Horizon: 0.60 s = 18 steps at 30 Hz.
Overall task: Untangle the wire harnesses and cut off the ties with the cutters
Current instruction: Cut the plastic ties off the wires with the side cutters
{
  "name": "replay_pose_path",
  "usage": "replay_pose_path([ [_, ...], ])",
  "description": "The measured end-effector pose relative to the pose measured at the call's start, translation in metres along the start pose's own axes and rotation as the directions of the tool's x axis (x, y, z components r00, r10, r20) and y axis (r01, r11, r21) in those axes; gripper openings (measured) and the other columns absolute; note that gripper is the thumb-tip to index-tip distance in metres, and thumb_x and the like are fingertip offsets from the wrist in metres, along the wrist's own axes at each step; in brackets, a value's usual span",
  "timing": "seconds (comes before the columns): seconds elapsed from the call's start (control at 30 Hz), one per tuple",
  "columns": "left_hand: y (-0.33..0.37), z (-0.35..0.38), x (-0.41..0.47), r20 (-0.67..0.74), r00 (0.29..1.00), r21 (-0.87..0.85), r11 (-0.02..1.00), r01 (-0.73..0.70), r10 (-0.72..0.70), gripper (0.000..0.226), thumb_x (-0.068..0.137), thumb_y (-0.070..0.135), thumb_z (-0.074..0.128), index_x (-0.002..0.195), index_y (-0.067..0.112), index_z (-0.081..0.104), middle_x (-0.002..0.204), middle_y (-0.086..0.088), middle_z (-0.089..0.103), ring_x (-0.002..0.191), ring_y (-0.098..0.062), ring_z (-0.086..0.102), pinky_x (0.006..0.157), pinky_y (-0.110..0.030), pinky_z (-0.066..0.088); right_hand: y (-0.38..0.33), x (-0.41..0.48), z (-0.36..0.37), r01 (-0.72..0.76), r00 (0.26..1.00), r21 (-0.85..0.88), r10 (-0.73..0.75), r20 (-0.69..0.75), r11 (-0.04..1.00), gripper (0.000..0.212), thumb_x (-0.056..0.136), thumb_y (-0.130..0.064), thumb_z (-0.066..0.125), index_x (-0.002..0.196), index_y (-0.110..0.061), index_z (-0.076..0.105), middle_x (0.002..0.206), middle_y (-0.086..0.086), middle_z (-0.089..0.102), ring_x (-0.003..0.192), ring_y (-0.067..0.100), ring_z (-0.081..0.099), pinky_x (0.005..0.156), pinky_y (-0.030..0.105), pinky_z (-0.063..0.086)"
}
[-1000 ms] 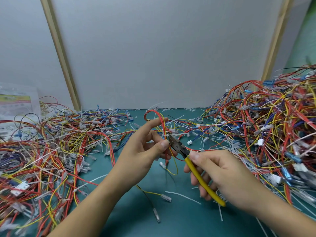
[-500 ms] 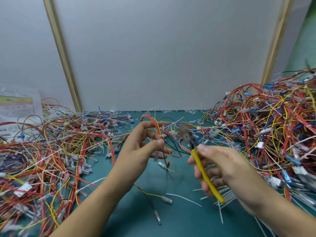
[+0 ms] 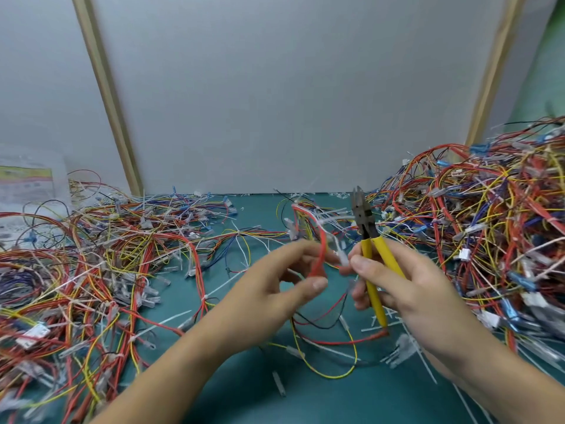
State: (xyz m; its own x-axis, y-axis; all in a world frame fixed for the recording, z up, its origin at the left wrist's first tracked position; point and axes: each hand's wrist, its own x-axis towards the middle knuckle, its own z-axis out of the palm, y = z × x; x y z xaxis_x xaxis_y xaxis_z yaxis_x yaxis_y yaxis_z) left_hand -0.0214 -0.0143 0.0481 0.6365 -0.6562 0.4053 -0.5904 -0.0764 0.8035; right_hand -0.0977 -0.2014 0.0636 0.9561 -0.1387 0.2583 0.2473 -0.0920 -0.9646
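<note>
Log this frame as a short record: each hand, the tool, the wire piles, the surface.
left hand: pinches a red wire harness, held above the mat
right hand: grips the cutters by the yellow handles, nose pointing up
left pile: low spread of tangled wires
right pile: taller tangle
mat: teal, with loose wires and white tie scraps on it
image quality: hands motion-blurred

wire piles [image 3: 91, 270] left and right [image 3: 489, 228] (hands [image 3: 275, 289] between) on the table [image 3: 244, 393]
</note>
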Motion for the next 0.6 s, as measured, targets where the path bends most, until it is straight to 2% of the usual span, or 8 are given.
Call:
replay_pose_path([
  [0.07,0.003,0.005,-0.002,0.116,0.993,0.007,1.0,-0.025,0.024,0.017,0.095,0.014,0.062,0.112,0.014,0.064,0.095,-0.004,0.064,0.087,-0.022,0.057,0.081,-0.034,0.048,0.0,-0.001,0.001,-0.007,1.0,0.01,0.006,0.031,1.0,0.027,0.073,-0.041,0.066,0.087,-0.018,0.071,0.077,0.009,0.065,0.07,0.019,0.063,0.067,0.031,0.058],
  [0.13,0.007,0.009,-0.004,0.176,0.984,-0.062,0.998,0.008,0.003,0.011,0.096,0.013,0.062,0.107,0.014,0.063,0.094,-0.015,0.061,0.082,-0.023,0.058,0.08,-0.046,0.048,0.0,-0.001,0.002,-0.001,0.999,0.029,-0.001,0.053,1.0,0.025,0.074,-0.037,0.067,0.089,-0.018,0.071,0.076,0.009,0.061,0.068,0.017,0.06,0.062,0.023,0.055],
  [0.27,0.008,0.009,-0.004,0.176,0.984,-0.11,0.993,0.042,-0.022,0.012,0.094,0.012,0.064,0.107,0.011,0.062,0.082,-0.006,0.057,0.074,-0.016,0.06,0.075,-0.036,0.05,0.0,0.0,0.003,0.038,0.999,0.034,-0.039,0.034,0.999,0.019,0.077,-0.031,0.066,0.091,-0.019,0.072,0.072,0.007,0.059,0.066,0.013,0.057,0.06,0.022,0.054],
  [0.33,0.008,0.006,-0.004,0.18,0.983,-0.086,0.995,0.049,-0.033,0.011,0.094,0.013,0.065,0.105,0.012,0.061,0.08,-0.005,0.056,0.07,-0.016,0.06,0.071,-0.039,0.05,0.0,0.0,0.002,0.068,0.998,0.046,-0.069,0.01,0.997,0.014,0.081,-0.027,0.065,0.091,-0.019,0.072,0.068,0.001,0.059,0.063,0.009,0.056,0.06,0.018,0.052],
  [0.43,0.01,0.006,-0.006,0.227,0.972,-0.094,0.992,0.089,-0.066,0.015,0.094,0.02,0.067,0.107,0.012,0.063,0.08,0.005,0.057,0.065,-0.019,0.059,0.066,-0.038,0.05,0.0,0.0,0.001,0.105,0.994,0.038,-0.106,0.015,0.994,0.009,0.09,-0.012,0.064,0.089,-0.019,0.07,0.07,0.003,0.06,0.064,0.016,0.057,0.061,0.02,0.05],
  [0.5,0.014,0.009,-0.006,0.191,0.977,-0.188,0.973,0.131,-0.095,0.023,0.092,0.033,0.065,0.102,0.012,0.063,0.079,0.006,0.059,0.064,-0.021,0.061,0.064,-0.035,0.051,0.0,-0.001,0.002,0.137,0.99,0.012,-0.137,0.032,0.991,0.014,0.092,-0.004,0.062,0.089,-0.016,0.068,0.069,0.0,0.061,0.063,0.013,0.057,0.06,0.019,0.048],
  [0.6,0.018,0.011,0.0,0.017,0.984,-0.326,0.929,0.175,-0.179,0.036,0.097,0.042,0.058,0.094,0.006,0.061,0.077,-0.004,0.064,0.063,-0.022,0.063,0.062,-0.034,0.058,0.001,-0.003,0.006,0.145,0.986,-0.003,-0.144,0.081,0.989,0.016,0.093,0.0,0.061,0.089,-0.014,0.067,0.069,0.0,0.061,0.062,0.015,0.056,0.059,0.018,0.047],
])
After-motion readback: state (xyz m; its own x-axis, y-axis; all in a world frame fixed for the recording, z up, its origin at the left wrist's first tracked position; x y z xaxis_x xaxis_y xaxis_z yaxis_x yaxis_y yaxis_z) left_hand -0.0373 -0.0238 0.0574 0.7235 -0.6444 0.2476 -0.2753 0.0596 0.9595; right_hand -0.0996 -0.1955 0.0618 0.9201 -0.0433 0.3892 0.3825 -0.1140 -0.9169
